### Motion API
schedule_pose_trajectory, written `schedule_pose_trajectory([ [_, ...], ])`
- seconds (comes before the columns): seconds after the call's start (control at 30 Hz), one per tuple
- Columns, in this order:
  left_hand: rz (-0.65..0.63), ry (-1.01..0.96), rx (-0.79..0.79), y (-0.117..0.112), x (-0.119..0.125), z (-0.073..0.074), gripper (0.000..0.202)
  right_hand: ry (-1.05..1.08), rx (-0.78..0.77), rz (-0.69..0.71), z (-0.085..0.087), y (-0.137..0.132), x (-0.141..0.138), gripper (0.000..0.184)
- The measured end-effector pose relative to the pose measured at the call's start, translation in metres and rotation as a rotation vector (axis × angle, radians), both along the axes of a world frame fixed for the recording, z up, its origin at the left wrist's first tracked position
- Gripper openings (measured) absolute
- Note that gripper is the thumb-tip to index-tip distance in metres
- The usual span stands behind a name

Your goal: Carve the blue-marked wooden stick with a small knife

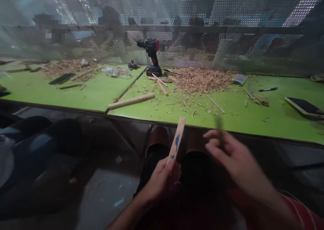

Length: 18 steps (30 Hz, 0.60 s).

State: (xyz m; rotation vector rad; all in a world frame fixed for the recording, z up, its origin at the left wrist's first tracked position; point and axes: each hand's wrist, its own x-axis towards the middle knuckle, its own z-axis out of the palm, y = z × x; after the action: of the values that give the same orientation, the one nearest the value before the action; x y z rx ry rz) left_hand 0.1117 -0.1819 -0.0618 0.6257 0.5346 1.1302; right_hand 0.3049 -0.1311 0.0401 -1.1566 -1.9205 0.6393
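1. Grey perforated mesh (227, 12) stands behind a green bench (88, 91), with blurred people visible through it.
2. On the bench, a drill (152, 51) stands upright on its battery near the mesh, its chuck turned left.
3. Curly shavings (205, 80) are heaped just right of the drill; a second, looser pile (67, 68) lies to the left.
4. One pale rod (131, 101) lies aslant near the front edge, its left end by the seam.
5. Farther right are a pouch (239, 79) touching the heap, a pen (268, 89) and a phone (306, 106).
6. Low in front of the bench, over the lap, the left hand (165, 176) pinches the lower end of a flat wooden stick (177, 139), thumb on its face. Blue marks show on the wood, which tilts up toward the bench.
7. Right of the stick and apart from it, the right hand (234, 155) has its fingers curled round a dark object (218, 122), too blurred to identify.
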Motion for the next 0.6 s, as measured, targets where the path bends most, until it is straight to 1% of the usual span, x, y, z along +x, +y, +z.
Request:
schedule_pose_trajectory([
  [0.1, 0.023, 0.053, 0.022, 0.006, -0.001, 0.008, 0.048, 0.035, -0.145, 0.109, -0.013, 0.005, -0.01, 0.022],
  [0.17, 0.031, 0.09, 0.058, 0.011, -0.001, 0.014, 0.048, 0.022, -0.122, 0.132, -0.019, 0.007, -0.015, 0.021],
  [0.23, 0.022, 0.095, 0.085, 0.016, -0.001, 0.02, 0.048, -0.02, -0.04, 0.15, -0.023, 0.006, -0.02, 0.021],
  [0.37, -0.014, 0.05, 0.054, 0.021, 0.001, 0.026, 0.049, -0.128, 0.163, 0.176, -0.029, 0.0, -0.028, 0.024],
  [0.5, -0.026, 0.004, 0.034, 0.023, 0.002, 0.026, 0.048, -0.364, 0.424, 0.14, -0.03, 0.0, -0.027, 0.031],
  [0.6, -0.043, 0.004, 0.078, 0.025, 0.0, 0.029, 0.047, -0.532, 0.594, 0.126, -0.026, 0.008, -0.02, 0.033],
])
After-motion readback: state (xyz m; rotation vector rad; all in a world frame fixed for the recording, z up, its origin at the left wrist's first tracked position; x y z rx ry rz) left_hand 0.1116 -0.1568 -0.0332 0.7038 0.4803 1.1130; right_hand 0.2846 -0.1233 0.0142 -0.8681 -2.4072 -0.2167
